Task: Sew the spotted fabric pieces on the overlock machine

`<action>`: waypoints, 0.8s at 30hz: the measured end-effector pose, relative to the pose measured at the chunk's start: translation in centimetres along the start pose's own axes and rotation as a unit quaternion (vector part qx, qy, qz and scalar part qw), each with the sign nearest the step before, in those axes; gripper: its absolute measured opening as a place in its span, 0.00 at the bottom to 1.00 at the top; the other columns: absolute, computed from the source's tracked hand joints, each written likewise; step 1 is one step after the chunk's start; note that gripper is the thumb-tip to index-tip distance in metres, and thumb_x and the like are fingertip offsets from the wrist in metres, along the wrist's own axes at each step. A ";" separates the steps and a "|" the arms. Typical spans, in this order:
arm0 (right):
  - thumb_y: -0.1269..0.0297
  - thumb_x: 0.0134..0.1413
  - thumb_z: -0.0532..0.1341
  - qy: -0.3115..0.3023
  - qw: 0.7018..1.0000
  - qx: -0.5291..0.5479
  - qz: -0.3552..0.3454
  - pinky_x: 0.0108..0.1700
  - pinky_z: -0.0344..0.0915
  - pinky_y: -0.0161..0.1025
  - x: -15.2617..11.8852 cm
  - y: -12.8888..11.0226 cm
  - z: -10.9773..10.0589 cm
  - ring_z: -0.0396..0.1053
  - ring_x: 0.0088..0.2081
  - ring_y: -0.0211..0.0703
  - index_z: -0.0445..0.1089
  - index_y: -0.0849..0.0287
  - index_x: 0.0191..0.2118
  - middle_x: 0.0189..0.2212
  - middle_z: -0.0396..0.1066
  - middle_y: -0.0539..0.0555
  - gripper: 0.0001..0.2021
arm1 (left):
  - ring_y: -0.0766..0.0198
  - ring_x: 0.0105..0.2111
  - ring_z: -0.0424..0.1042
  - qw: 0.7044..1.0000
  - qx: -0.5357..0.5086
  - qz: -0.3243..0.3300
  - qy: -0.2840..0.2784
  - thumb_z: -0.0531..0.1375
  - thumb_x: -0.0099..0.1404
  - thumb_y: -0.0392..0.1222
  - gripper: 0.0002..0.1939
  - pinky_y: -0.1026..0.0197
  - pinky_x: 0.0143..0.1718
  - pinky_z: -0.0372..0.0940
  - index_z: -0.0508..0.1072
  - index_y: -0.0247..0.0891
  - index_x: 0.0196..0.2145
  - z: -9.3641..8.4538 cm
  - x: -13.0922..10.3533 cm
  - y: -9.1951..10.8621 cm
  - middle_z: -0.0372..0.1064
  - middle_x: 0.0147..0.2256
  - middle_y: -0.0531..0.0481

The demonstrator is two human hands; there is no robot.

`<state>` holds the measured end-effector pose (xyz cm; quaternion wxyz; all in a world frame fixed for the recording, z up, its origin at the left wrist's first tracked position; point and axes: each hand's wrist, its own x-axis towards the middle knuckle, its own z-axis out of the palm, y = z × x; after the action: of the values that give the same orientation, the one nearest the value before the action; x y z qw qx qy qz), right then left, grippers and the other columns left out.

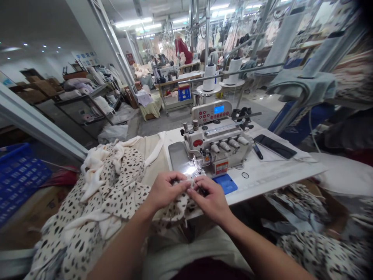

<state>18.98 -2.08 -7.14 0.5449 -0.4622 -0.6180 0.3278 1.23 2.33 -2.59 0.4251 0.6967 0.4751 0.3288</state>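
Note:
My left hand [166, 189] pinches the edge of a white fabric piece with dark spots [181, 204] just in front of the sewing machine. Close beside it, my right hand [212, 197] grips the same fabric, and the two thumbs nearly meet. Something dark shows under the right fingers, too small to make out. Right ahead stands a white overlock sewing machine [221, 146] with a lit blue display; its needle area lies just beyond my fingertips. A large heap of spotted fabric [125, 198] with plain white strips spreads to the left of my hands.
On the machine table [271, 175] lie a black phone [275, 146], a dark pen-like tool [258, 152] and a black ring [245, 175]. White thread cones [209, 79] stand behind. A blue basket [21, 181] is at left; more spotted fabric [317, 252] hangs low at right.

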 end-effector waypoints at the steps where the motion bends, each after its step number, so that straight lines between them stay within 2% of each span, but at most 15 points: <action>1: 0.64 0.55 0.66 0.000 1.000 -0.002 -0.017 0.38 0.65 0.37 0.0 0.1 -0.1 0.70 0.37 0.43 0.71 0.58 0.27 0.38 0.73 0.55 0.08 | 0.64 0.30 0.71 1.000 0.005 -0.002 -0.005 0.68 0.58 0.51 0.13 0.66 0.32 0.65 0.79 0.36 0.31 0.0 0.0 0.0 0.76 0.30 0.49; 3: 0.64 0.54 0.67 -0.011 0.999 -0.001 -0.037 0.38 0.66 0.37 0.0 0.4 -0.2 0.71 0.39 0.44 0.73 0.58 0.28 0.43 0.72 0.57 0.07 | 0.64 0.30 0.71 1.000 0.017 -0.007 -0.018 0.68 0.58 0.51 0.14 0.66 0.33 0.65 0.79 0.36 0.31 -0.1 0.0 0.0 0.76 0.31 0.49; 7: 0.65 0.55 0.66 -0.019 0.999 0.020 -0.028 0.34 0.64 0.35 0.1 0.2 -0.5 0.69 0.32 0.40 0.70 0.58 0.26 0.33 0.72 0.52 0.08 | 0.64 0.31 0.71 0.999 0.030 0.006 -0.026 0.67 0.58 0.50 0.14 0.64 0.35 0.65 0.78 0.35 0.31 -0.3 0.0 0.1 0.75 0.31 0.49; 10: 0.66 0.55 0.65 -0.033 0.999 0.029 -0.006 0.35 0.63 0.36 0.2 -0.3 -0.6 0.68 0.31 0.40 0.69 0.57 0.25 0.27 0.70 0.49 0.09 | 0.63 0.34 0.72 0.999 0.016 0.022 -0.028 0.67 0.59 0.50 0.13 0.64 0.37 0.66 0.78 0.36 0.32 -0.3 -0.1 -0.1 0.76 0.33 0.49; 15: 0.63 0.53 0.67 -0.042 0.997 0.053 0.048 0.32 0.61 0.35 0.1 -0.7 -0.4 0.65 0.29 0.39 0.70 0.58 0.28 0.26 0.69 0.49 0.07 | 0.64 0.32 0.71 0.999 0.017 0.022 -0.028 0.67 0.60 0.51 0.14 0.64 0.36 0.66 0.78 0.36 0.32 0.1 -0.1 -0.4 0.75 0.31 0.50; 18: 0.62 0.50 0.69 -0.034 0.998 0.028 0.050 0.31 0.60 0.34 0.1 -0.7 -0.1 0.64 0.28 0.38 0.69 0.58 0.26 0.25 0.67 0.48 0.10 | 0.64 0.32 0.71 0.999 0.023 0.021 -0.027 0.66 0.61 0.51 0.14 0.64 0.35 0.66 0.78 0.36 0.31 0.2 -0.2 -0.4 0.75 0.31 0.49; 24: 0.62 0.54 0.65 -0.036 0.997 0.014 0.066 0.32 0.60 0.33 -0.1 -0.6 -0.1 0.64 0.27 0.37 0.69 0.58 0.25 0.23 0.68 0.47 0.10 | 0.65 0.31 0.71 0.999 0.010 0.026 -0.016 0.66 0.61 0.49 0.13 0.65 0.34 0.66 0.78 0.36 0.32 0.0 -0.4 -0.9 0.75 0.31 0.50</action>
<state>18.98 -2.39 -6.56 0.5059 -0.4827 -0.6005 0.3879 0.78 2.15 -3.46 0.4173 0.7181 0.4530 0.3239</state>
